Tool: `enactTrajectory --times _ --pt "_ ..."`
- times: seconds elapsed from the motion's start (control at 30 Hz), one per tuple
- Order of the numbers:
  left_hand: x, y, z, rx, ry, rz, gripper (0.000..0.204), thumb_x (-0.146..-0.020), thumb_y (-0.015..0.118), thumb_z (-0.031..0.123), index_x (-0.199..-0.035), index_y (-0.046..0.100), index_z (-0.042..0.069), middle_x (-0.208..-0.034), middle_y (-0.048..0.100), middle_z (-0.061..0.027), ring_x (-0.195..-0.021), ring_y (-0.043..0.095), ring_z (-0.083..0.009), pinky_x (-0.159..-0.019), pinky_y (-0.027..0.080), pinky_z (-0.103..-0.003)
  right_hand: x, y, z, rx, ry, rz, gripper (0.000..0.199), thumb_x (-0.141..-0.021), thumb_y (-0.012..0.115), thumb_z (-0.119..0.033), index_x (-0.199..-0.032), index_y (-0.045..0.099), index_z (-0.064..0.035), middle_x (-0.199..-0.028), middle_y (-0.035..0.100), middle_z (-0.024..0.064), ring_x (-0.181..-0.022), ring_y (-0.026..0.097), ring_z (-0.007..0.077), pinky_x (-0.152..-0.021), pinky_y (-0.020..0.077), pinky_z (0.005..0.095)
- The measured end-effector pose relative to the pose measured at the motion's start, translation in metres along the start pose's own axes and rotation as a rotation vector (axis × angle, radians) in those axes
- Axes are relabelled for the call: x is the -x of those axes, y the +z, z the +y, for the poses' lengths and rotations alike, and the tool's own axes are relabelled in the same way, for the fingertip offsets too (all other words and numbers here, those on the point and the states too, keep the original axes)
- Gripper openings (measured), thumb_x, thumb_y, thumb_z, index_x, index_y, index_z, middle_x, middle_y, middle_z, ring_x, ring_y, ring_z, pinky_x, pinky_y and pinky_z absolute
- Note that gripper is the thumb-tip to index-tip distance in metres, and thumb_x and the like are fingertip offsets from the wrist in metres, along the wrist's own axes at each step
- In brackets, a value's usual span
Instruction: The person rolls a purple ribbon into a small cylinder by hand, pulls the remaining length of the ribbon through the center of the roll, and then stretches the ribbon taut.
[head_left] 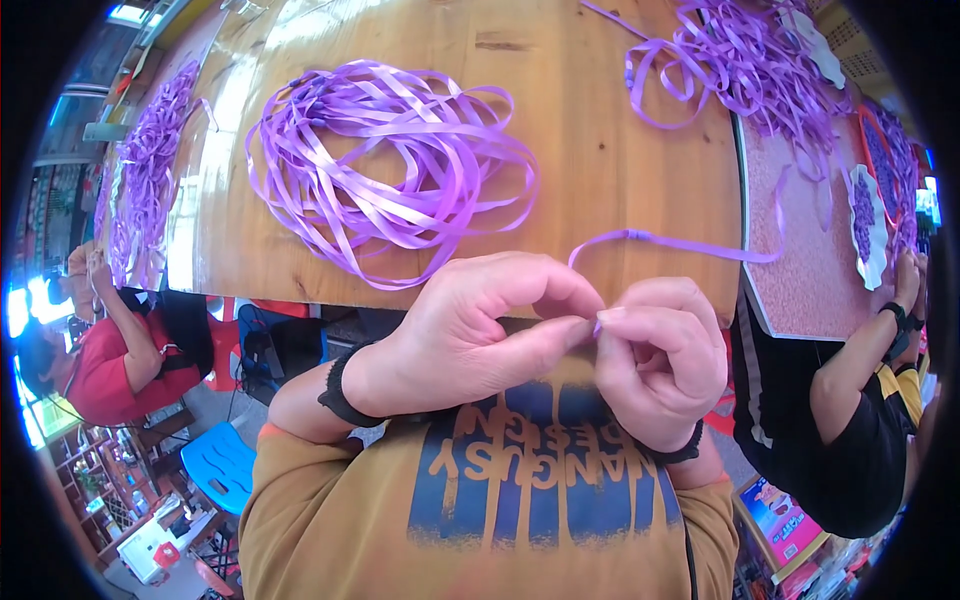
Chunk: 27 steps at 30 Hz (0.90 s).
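My left hand (470,335) and right hand (660,360) sit pinched together just off the near edge of the wooden table (600,130). Straight ahead, bare wood lies open between the big loose pile of purple ribbon (385,165) on my left and the tangled ribbon heap (750,60) far right. A single ribbon strand (680,243) crosses low in front of my right hand. To the right, a co-worker's arm (860,370) and the pink mat (810,240) crowd that side; another person (110,350) blocks the left.
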<state>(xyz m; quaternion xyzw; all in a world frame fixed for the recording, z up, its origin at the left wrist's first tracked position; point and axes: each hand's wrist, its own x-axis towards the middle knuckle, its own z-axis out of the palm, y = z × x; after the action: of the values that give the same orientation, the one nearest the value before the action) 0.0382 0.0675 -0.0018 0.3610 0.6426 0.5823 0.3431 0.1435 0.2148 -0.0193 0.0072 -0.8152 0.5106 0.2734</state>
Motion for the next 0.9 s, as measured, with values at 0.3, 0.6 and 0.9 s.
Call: enactTrajectory --times 0.3,0.6,0.9 --pt "0.000 0.004 0.000 -0.132 0.104 0.083 0.008 -0.072 0.061 -0.002 -0.079 0.060 0.001 -0.071 0.060 -0.0063 -0.063 0.057 -0.0150 -0.056 0.043 -0.026 0.003 0.000 -0.003 -0.001 -0.010 -0.006 0.027 -0.063 0.068 0.008 -0.086 0.060 -0.0034 -0.076 0.058 0.0081 -0.062 0.056 0.0167 -0.051 0.0444 0.0241" --pt "0.003 0.000 -0.008 -0.293 0.200 0.132 0.011 -0.064 0.059 -0.003 -0.073 0.056 0.002 -0.065 0.056 -0.0061 -0.057 0.054 -0.0180 -0.052 0.041 -0.028 -0.002 0.003 0.000 0.063 -0.081 -0.077 0.018 -0.066 0.070 0.004 -0.080 0.062 -0.0020 -0.058 0.055 0.0056 -0.044 0.051 0.0178 -0.043 0.0411 0.0263" --pt "0.006 -0.004 -0.010 -0.422 0.282 0.183 0.017 -0.060 0.058 -0.008 -0.073 0.056 0.002 -0.062 0.053 -0.0067 -0.054 0.051 -0.0195 -0.049 0.038 -0.028 -0.002 -0.004 -0.004 0.051 -0.016 -0.121 0.015 -0.064 0.069 0.003 -0.074 0.060 -0.0019 -0.059 0.056 0.0068 -0.045 0.050 0.0185 -0.041 0.0372 0.0272"
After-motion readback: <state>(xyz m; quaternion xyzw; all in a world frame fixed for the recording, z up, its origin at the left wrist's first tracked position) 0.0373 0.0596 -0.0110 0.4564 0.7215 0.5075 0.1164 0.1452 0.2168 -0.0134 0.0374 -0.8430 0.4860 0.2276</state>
